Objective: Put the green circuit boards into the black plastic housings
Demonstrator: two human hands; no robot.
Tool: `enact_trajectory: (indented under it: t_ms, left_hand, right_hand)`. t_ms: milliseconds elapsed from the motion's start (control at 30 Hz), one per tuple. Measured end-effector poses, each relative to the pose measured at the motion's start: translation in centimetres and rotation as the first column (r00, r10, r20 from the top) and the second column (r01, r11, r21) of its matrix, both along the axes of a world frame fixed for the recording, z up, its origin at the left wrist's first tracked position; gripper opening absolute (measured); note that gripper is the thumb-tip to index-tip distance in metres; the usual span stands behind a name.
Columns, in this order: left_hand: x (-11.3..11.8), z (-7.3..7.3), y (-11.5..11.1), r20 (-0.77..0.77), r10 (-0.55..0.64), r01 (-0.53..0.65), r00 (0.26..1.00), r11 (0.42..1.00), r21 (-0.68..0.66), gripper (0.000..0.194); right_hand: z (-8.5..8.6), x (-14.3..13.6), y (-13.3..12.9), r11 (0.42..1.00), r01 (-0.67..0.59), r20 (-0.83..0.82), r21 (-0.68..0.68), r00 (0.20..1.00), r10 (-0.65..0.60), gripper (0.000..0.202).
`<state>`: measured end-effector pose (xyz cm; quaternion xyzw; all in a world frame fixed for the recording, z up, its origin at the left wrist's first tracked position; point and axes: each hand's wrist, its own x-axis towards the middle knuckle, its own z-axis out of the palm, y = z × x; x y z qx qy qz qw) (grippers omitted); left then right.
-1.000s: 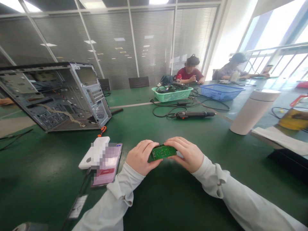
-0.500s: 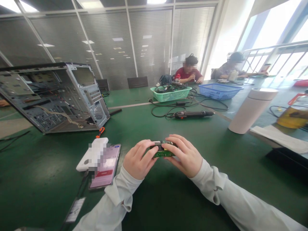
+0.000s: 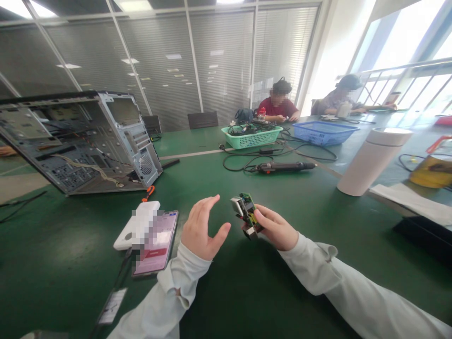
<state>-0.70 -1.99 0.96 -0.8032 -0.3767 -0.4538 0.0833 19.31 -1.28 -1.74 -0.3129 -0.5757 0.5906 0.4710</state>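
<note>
A small green circuit board [image 3: 248, 214] with silver, black and yellow parts is tilted up above the green table [image 3: 212, 183]. My right hand [image 3: 277, 227] grips its right edge between thumb and fingers. To the left of the board, my left hand [image 3: 203, 230] is empty, its thumb apart from its fingers, and a gap separates it from the board. Near my left wrist lie a phone [image 3: 158, 245] with a lit pink screen and a white device [image 3: 136, 226], partly pixelated.
An open computer case [image 3: 81, 146] stands at the left. Behind my hands are a black tool [image 3: 286, 167] with its cable, a green basket [image 3: 251, 137] and a blue basket [image 3: 323, 133]. A pale tumbler [image 3: 372, 162] stands right. Two people sit at the far side.
My left hand has let go of the board and opened. The board, held by both hands before, has turned from lying level to a steep tilt in my right hand.
</note>
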Motion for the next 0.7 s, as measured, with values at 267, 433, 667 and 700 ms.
enact_trajectory:
  t_ms: [267,433,667,700]
  left_hand:
    - [0.0,0.0,0.0,0.043,-0.007,0.009,0.999,0.999,-0.041,0.028]
    - [0.1,-0.1,0.1,0.053,0.008,-0.004,0.999,0.997,-0.076,0.024]
    - [0.2,-0.4,0.4,0.089,0.005,0.003,0.996,0.996,-0.084,0.021]
    - [0.2,-0.4,0.4,0.088,0.003,0.004,0.996,0.996,-0.085,0.020]
  right_hand:
    - [1.0,-0.2,-0.6,0.809,-0.392,-0.421,-0.439,0.885,0.201,0.042]
    - [2.0,0.5,-0.6,0.785,-0.329,-0.419,-0.524,0.903,0.099,0.052]
    - [2.2,7.8,-2.4,0.898,0.356,0.133,-0.260,0.934,-0.332,0.048]
    - [2.4,9.7,-2.9,0.878,0.453,0.241,-0.151,0.879,-0.412,0.050]
